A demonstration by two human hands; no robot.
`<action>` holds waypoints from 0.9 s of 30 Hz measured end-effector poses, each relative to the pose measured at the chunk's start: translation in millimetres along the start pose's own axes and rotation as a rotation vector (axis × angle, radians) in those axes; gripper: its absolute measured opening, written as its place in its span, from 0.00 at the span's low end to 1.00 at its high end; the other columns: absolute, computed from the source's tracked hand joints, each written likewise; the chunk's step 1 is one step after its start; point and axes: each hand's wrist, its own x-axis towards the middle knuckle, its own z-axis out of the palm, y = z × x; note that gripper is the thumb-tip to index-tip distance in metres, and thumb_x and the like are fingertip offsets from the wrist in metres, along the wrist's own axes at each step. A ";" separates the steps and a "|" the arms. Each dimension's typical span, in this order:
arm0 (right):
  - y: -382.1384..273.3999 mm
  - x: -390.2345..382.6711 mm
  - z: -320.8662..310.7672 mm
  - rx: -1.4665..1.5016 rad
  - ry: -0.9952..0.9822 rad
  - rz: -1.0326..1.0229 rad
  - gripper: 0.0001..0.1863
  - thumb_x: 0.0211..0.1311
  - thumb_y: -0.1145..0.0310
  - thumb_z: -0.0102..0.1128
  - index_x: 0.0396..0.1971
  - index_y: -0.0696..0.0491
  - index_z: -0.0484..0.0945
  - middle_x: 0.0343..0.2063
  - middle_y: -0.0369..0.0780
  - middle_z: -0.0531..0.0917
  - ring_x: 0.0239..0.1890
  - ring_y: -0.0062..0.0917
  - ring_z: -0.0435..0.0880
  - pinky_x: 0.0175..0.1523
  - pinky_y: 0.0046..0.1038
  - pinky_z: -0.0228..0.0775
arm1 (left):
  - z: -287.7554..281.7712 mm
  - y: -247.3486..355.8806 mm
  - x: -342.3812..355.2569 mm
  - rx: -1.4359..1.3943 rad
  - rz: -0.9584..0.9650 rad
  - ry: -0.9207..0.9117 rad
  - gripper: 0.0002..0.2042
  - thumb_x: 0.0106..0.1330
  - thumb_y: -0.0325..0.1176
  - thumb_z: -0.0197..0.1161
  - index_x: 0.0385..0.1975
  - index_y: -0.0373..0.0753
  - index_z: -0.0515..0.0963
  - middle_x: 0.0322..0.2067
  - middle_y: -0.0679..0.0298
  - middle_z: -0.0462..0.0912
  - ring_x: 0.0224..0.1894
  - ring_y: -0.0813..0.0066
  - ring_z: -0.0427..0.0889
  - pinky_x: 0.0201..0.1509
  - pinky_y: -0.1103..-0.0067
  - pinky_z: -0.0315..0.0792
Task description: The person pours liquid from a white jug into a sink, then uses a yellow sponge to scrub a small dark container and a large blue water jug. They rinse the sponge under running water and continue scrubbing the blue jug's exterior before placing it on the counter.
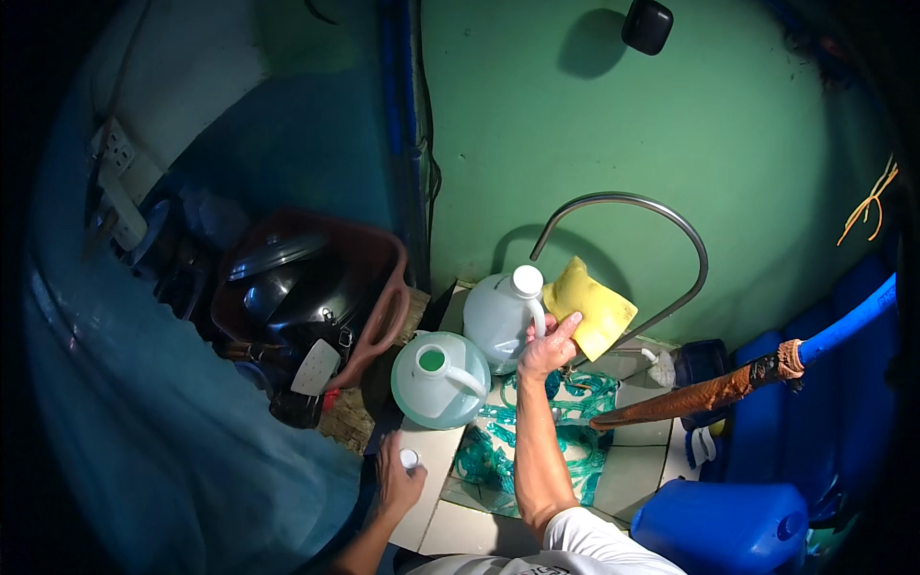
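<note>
My left hand (398, 484) is low beside the tiled counter, its fingers closed around a small white cap (410, 459). Just beyond it stands a translucent jug (433, 407) of pale greenish liquid, its mouth uncovered. My right hand (548, 353) reaches further forward and pinches a yellow cleaning cloth (592, 309) with the thumb on top. Behind that hand is a second translucent jug (494, 321), with a white cap on it. The right fingers are close to this jug's handle; whether they touch it is hidden.
A reddish-brown basin (388, 321) of dark pots stands left. A curved metal faucet (698, 249) arches before the green wall. A brown-wrapped pipe (690, 395) crosses over the green-patterned sheet (494, 460). At lower right sits a blue container (724, 527), near a brush (702, 447).
</note>
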 end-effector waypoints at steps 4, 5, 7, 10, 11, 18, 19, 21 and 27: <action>19.0 4.8 14.3 0.057 -0.018 0.026 0.34 0.79 0.44 0.37 0.21 0.57 0.71 0.15 0.41 0.77 0.13 0.20 0.70 0.18 0.20 0.60 | 3.6 -13.7 -22.7 0.278 0.124 -0.132 0.31 0.53 0.26 0.64 0.61 0.35 0.70 0.64 0.47 0.68 0.64 0.44 0.66 0.68 0.55 0.60; 24.2 5.9 20.1 0.081 -0.027 0.008 0.32 0.79 0.45 0.37 0.21 0.57 0.70 0.15 0.42 0.78 0.12 0.21 0.70 0.18 0.20 0.61 | 3.3 -14.5 -21.8 0.295 0.128 -0.140 0.29 0.53 0.26 0.64 0.60 0.36 0.71 0.64 0.49 0.68 0.65 0.45 0.67 0.67 0.55 0.61; 33.8 8.4 31.4 0.177 -0.061 -0.035 0.32 0.80 0.46 0.33 0.25 0.59 0.69 0.16 0.44 0.79 0.12 0.23 0.72 0.18 0.21 0.63 | 2.3 -14.8 -18.3 0.300 0.124 -0.135 0.28 0.53 0.26 0.64 0.58 0.37 0.73 0.61 0.50 0.71 0.61 0.47 0.70 0.63 0.56 0.65; 45.1 16.4 41.8 0.177 -0.057 -0.022 0.38 0.80 0.43 0.30 0.24 0.61 0.75 0.22 0.45 0.81 0.18 0.27 0.77 0.25 0.24 0.70 | 2.2 -18.4 -13.5 0.300 0.164 -0.143 0.26 0.54 0.26 0.64 0.56 0.38 0.74 0.57 0.51 0.74 0.55 0.50 0.74 0.56 0.59 0.69; 47.8 21.7 42.6 0.230 -0.069 -0.060 0.37 0.80 0.44 0.30 0.26 0.61 0.75 0.24 0.44 0.81 0.21 0.27 0.78 0.28 0.25 0.71 | 3.5 -20.7 -13.1 0.293 0.191 -0.131 0.25 0.54 0.26 0.64 0.56 0.38 0.74 0.55 0.52 0.75 0.53 0.51 0.75 0.54 0.60 0.71; 18.2 14.3 -22.7 0.080 -0.087 -0.097 0.29 0.81 0.48 0.33 0.34 0.57 0.76 0.28 0.39 0.79 0.29 0.24 0.77 0.42 0.26 0.72 | 3.1 -34.1 -9.2 -0.218 -0.020 -0.009 0.10 0.58 0.27 0.56 0.39 0.35 0.76 0.32 0.54 0.77 0.35 0.57 0.78 0.39 0.67 0.72; 1.5 -0.9 -44.1 0.058 -0.125 -0.054 0.28 0.81 0.49 0.34 0.29 0.54 0.74 0.24 0.36 0.75 0.25 0.21 0.72 0.36 0.23 0.67 | -3.7 -29.2 -9.3 -0.374 -0.148 -0.091 0.07 0.59 0.27 0.55 0.36 0.35 0.75 0.28 0.56 0.76 0.31 0.59 0.77 0.37 0.69 0.71; -40.8 -34.8 -89.9 -0.064 -0.362 0.022 0.24 0.81 0.54 0.38 0.25 0.51 0.69 0.20 0.30 0.65 0.22 0.17 0.61 0.30 0.20 0.54 | -19.2 -8.3 -11.1 -0.699 -0.344 -0.134 0.06 0.62 0.29 0.57 0.26 0.34 0.74 0.14 0.63 0.69 0.22 0.69 0.72 0.29 0.74 0.67; -109.1 -138.7 -162.3 -0.416 -1.164 0.159 0.17 0.68 0.67 0.60 0.52 0.59 0.80 0.38 0.39 0.85 0.39 0.22 0.82 0.48 0.26 0.74 | -68.8 85.4 -15.7 -0.650 0.363 -0.103 0.17 0.55 0.36 0.76 0.31 0.37 0.72 0.31 0.63 0.78 0.35 0.77 0.77 0.40 0.77 0.72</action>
